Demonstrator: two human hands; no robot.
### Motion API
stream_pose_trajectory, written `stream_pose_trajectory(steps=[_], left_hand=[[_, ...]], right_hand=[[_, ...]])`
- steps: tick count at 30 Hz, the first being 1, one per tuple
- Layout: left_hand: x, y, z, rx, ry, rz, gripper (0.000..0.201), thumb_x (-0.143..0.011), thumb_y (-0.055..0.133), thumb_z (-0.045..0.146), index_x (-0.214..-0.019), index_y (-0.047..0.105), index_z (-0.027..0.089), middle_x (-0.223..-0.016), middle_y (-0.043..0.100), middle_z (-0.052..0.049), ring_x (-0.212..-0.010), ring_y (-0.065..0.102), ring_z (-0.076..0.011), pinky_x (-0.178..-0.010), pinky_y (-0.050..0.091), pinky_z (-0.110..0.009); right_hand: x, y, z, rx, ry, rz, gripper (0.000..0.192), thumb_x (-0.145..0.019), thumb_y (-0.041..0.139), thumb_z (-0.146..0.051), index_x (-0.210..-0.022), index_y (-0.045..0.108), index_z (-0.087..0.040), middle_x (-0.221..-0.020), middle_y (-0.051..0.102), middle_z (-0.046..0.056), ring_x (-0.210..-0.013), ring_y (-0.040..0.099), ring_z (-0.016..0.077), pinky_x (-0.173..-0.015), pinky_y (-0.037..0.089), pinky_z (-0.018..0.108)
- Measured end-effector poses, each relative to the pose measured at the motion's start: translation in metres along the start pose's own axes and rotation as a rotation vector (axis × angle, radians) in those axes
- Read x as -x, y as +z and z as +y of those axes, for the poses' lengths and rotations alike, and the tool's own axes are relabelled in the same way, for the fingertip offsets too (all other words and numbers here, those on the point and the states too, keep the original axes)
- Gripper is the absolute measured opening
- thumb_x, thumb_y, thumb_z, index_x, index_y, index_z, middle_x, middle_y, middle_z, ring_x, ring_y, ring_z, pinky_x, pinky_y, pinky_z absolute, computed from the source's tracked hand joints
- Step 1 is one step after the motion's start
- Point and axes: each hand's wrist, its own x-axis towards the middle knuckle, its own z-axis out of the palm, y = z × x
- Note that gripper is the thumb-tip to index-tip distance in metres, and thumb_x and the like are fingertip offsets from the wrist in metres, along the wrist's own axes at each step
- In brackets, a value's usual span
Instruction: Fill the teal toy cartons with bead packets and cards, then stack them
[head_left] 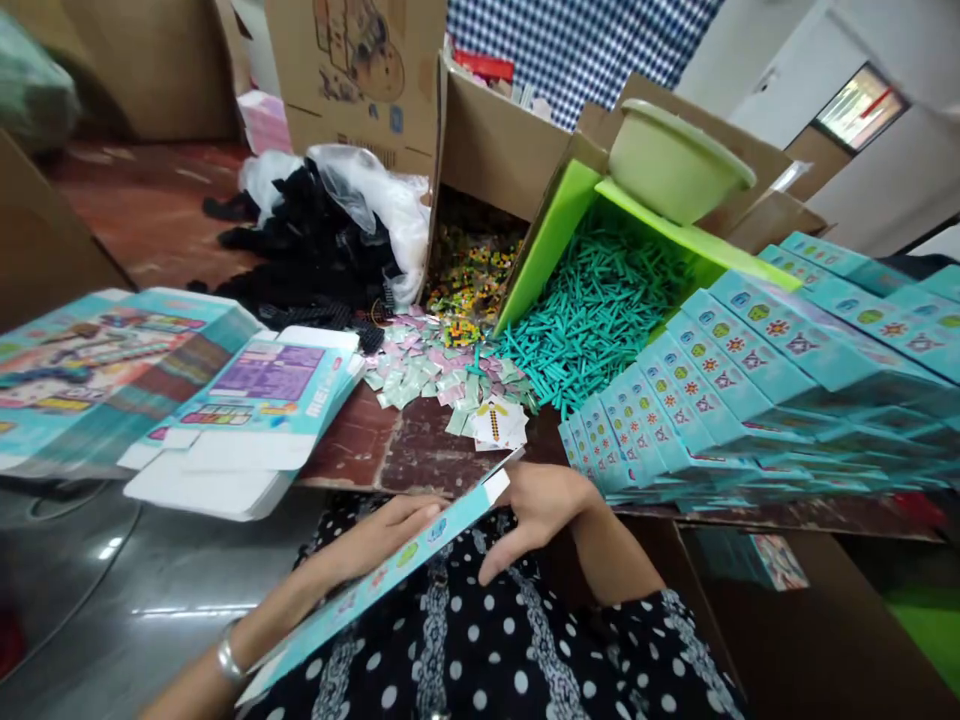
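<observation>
A flat turquoise printed carton [390,575] lies edge-on across my lap, held between both hands. My left hand [390,530] grips its upper side near the middle, a silver bangle on that wrist. My right hand [536,510] holds the carton's far end by its white flap, fingers bent under it. Just beyond my hands, on the dark red floor, lies a small stack of white cards [499,422] with a yellow arrow print. Around the cards are scattered small pale packets [420,365].
Stacks of flat printed cartons [247,410] lie at left. Rows of closed turquoise boxes [750,390] fill the right. A green tray of teal sticks [600,300], a cardboard box of coloured beads [472,270], black parts in a plastic bag [315,240] and a pale green bowl [675,160] sit behind.
</observation>
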Motion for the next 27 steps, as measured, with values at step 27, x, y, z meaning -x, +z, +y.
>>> stream_pose_trajectory(steps=[27], left_hand=[[-0.027, -0.026, 0.006, 0.201, 0.155, 0.893, 0.087, -0.1, 0.076, 0.053, -0.175, 0.036, 0.032, -0.16, 0.065, -0.013, -0.141, 0.069, -0.0344, -0.114, 0.062, -0.047]], right_hand=[[-0.038, 0.042, 0.071, -0.281, 0.268, 0.95, 0.088, -0.104, 0.056, -0.08, -0.172, 0.039, -0.027, -0.161, 0.063, 0.013, -0.147, 0.062, 0.0288, -0.129, 0.05, 0.047]])
